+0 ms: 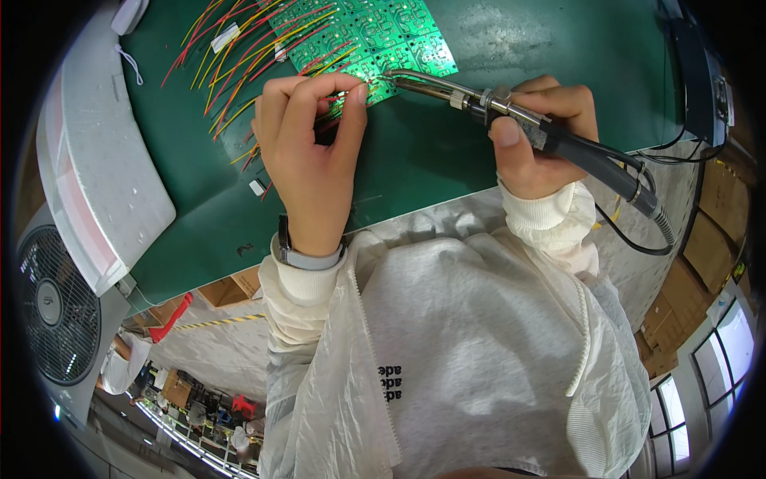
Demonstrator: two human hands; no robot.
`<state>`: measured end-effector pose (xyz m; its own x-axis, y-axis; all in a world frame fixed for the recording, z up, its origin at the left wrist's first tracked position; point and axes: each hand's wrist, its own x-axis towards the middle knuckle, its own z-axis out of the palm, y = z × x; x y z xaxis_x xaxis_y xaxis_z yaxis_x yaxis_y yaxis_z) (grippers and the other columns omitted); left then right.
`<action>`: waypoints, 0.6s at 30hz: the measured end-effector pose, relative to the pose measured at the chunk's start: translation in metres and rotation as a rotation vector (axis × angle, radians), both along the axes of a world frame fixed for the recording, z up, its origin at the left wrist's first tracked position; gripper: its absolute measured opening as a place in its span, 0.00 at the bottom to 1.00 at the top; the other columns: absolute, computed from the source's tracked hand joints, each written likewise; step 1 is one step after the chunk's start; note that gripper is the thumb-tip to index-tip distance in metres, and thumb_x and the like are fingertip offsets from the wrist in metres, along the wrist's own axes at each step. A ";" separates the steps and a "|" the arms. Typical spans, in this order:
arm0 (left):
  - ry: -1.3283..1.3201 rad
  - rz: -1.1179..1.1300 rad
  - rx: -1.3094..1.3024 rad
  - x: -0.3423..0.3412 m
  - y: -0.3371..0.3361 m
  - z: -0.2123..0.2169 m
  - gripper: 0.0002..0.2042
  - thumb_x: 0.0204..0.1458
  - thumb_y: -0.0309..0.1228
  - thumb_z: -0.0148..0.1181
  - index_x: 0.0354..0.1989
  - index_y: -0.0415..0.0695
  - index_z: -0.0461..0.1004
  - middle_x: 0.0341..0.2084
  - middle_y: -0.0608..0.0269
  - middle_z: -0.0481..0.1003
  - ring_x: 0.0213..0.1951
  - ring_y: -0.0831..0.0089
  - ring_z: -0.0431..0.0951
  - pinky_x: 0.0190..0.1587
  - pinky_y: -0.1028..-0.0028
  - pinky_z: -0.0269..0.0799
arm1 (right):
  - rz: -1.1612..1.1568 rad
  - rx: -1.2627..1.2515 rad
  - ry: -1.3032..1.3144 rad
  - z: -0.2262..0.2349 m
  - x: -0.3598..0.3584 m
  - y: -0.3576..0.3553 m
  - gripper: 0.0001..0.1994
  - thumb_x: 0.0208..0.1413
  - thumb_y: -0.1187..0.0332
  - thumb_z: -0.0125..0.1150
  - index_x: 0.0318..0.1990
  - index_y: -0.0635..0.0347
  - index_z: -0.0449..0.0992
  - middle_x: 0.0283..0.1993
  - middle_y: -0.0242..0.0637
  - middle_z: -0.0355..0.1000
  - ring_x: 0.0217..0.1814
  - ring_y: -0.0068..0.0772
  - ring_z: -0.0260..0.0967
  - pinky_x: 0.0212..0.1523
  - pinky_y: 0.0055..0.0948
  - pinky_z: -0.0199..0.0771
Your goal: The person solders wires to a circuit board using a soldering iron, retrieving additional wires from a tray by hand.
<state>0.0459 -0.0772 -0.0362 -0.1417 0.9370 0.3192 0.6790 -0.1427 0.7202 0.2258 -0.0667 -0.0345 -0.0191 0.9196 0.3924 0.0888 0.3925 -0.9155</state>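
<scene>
My right hand (554,136) is wrapped round a soldering iron (586,156) with a dark handle and a thin metal tube along its shaft. The iron's tip reaches left to the lower edge of a green circuit board panel (391,36). Beside that tip, my left hand (311,152) pinches thumb and forefinger together at a thin red wire (335,98); its end at the board is too small to make out. Red and yellow wires (231,68) fan out to the left from the panel, some passing behind my left hand.
The green tabletop (423,164) carries the work. A pale curved panel (104,160) stands along its left side, with a fan (60,303) beyond. A dark box-shaped device (698,80) with cables sits at right. Cardboard boxes (678,295) stand on the floor.
</scene>
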 end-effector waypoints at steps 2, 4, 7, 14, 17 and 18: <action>-0.004 0.003 0.009 0.001 0.000 0.000 0.06 0.37 0.25 0.60 0.24 0.49 0.71 0.20 0.71 0.62 0.24 0.77 0.61 0.30 0.78 0.55 | -0.002 0.024 -0.031 0.000 0.000 0.001 0.15 0.35 0.71 0.63 0.28 0.64 0.62 0.19 0.37 0.65 0.18 0.18 0.59 0.18 0.16 0.58; 0.011 -0.008 0.043 0.001 0.001 -0.001 0.06 0.37 0.25 0.60 0.24 0.49 0.71 0.21 0.71 0.62 0.24 0.78 0.62 0.30 0.78 0.55 | -0.013 0.047 -0.055 0.000 0.000 0.001 0.15 0.35 0.71 0.63 0.28 0.64 0.62 0.18 0.37 0.65 0.18 0.18 0.60 0.18 0.16 0.59; -0.003 -0.002 0.052 0.001 0.001 -0.002 0.06 0.36 0.25 0.61 0.24 0.49 0.71 0.21 0.71 0.63 0.24 0.78 0.63 0.29 0.78 0.55 | -0.001 0.038 -0.035 0.000 0.000 0.001 0.15 0.35 0.71 0.63 0.28 0.64 0.62 0.18 0.37 0.65 0.18 0.18 0.60 0.18 0.16 0.59; -0.016 0.004 0.069 0.000 0.002 -0.004 0.06 0.36 0.25 0.61 0.23 0.49 0.72 0.20 0.71 0.63 0.24 0.77 0.63 0.29 0.78 0.55 | 0.020 0.067 -0.027 -0.002 0.001 0.003 0.15 0.35 0.71 0.63 0.28 0.64 0.62 0.18 0.36 0.64 0.18 0.18 0.59 0.17 0.16 0.58; -0.026 0.006 0.051 0.000 0.001 -0.004 0.06 0.36 0.25 0.61 0.23 0.49 0.72 0.20 0.71 0.63 0.24 0.77 0.63 0.29 0.78 0.55 | 0.019 0.055 -0.024 -0.002 0.001 0.003 0.14 0.36 0.71 0.62 0.28 0.64 0.62 0.18 0.36 0.64 0.18 0.18 0.58 0.18 0.16 0.57; -0.020 0.007 0.047 0.000 0.001 -0.004 0.06 0.35 0.25 0.61 0.23 0.49 0.72 0.20 0.71 0.63 0.24 0.77 0.63 0.29 0.78 0.55 | 0.018 0.059 -0.032 -0.002 0.001 0.003 0.14 0.36 0.71 0.62 0.28 0.64 0.62 0.18 0.36 0.64 0.18 0.17 0.58 0.18 0.16 0.57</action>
<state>0.0456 -0.0761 -0.0407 -0.1547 0.9199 0.3603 0.6656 -0.1725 0.7261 0.2272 -0.0639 -0.0369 -0.0485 0.8942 0.4451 0.1103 0.4477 -0.8874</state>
